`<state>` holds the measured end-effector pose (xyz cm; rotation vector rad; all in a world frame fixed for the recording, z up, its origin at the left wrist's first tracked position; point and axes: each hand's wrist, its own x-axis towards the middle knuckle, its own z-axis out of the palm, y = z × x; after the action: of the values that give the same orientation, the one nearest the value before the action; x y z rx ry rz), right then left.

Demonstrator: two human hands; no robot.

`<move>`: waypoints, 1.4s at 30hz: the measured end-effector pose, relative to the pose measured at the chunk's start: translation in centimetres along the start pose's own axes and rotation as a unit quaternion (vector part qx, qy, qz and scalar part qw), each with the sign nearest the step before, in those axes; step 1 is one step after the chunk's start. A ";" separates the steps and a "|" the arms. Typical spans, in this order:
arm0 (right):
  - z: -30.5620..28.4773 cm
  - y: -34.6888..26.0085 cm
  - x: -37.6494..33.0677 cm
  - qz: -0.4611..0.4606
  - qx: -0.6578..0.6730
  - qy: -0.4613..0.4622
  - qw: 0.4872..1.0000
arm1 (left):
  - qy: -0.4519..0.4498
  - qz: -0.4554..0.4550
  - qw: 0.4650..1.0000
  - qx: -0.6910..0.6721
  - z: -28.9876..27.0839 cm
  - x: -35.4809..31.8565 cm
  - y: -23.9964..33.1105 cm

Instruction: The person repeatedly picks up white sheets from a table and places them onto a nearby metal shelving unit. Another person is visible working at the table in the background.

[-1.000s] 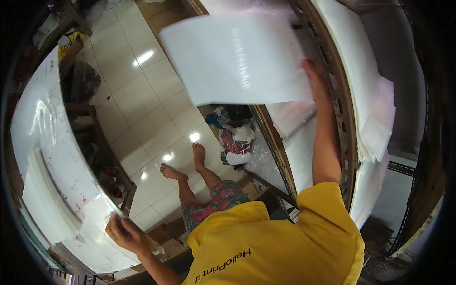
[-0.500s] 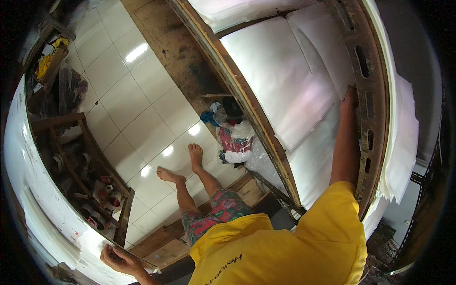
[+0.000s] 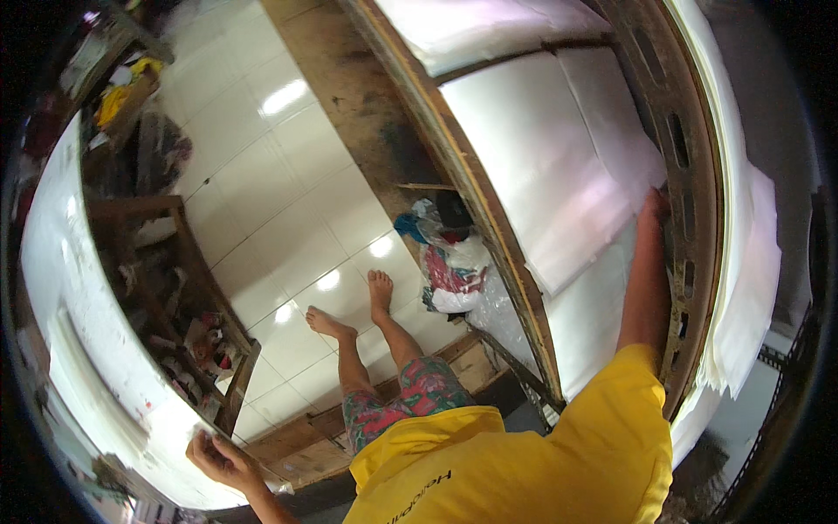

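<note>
sheets (image 3: 541, 166) flat on the right shelf (image 3: 470, 175), between its brown left rim (image 3: 517, 278) and the slotted rail (image 3: 676, 140); white, partly overlapping, near edges over a paler layer (image 3: 580, 345). probably laid flat against creasing, and within the frame against sliding off. right hand (image 3: 655, 205) at the end of a stretched arm (image 3: 644, 279), by the right edge of the sheets, close beside the rail; perhaps there for a hold on the edge rather than pressure on the broad face. fingers mostly hidden: cannot tell whether apart, together or clamped on paper. left hand (image 3: 220, 463) low at the left, at the near end of the white table (image 3: 96, 253); fingers loosely curled, a little apart, nothing seen in them; likely set there for balance during the reach right. more paper (image 3: 742, 262) beyond the rail, farther right, with uneven, drooping edges. bundle (image 3: 452, 275) of plastic and cloth low down, left of the shelf, apparently tucked near its foot to stay out of the way of the bare feet (image 3: 330, 321).
</note>
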<state>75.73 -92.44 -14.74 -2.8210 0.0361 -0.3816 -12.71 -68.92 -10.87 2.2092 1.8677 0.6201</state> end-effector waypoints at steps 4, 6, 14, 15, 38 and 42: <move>0.4 1.2 -0.2 -0.079 -0.109 0.007 0.991 | 0.030 -0.016 0.999 -0.025 0.2 0.0 1.2; -0.1 0.8 -1.2 -0.136 -0.097 0.042 0.985 | 0.028 -0.017 0.999 0.027 0.2 -0.1 1.4; -4.7 -8.5 -21.7 -0.186 0.293 -0.074 0.935 | 0.050 0.009 0.995 -0.080 -3.5 1.2 2.7; -5.2 -10.7 -25.2 -0.216 0.307 -0.125 0.918 | 0.031 0.002 0.994 -0.109 -4.0 0.8 2.6; -20.4 -21.3 -61.8 -0.230 0.439 -0.581 0.645 | 0.148 -0.161 0.953 0.209 -18.1 6.0 -32.1; -21.3 -20.0 -63.1 -0.214 0.432 -0.582 0.655 | 0.246 -0.050 0.958 0.137 -18.4 7.2 -27.8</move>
<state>8.99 -75.38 -5.42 -1.5921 -0.8341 1.0803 -44.55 -58.90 -4.07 2.2511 2.4200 1.0238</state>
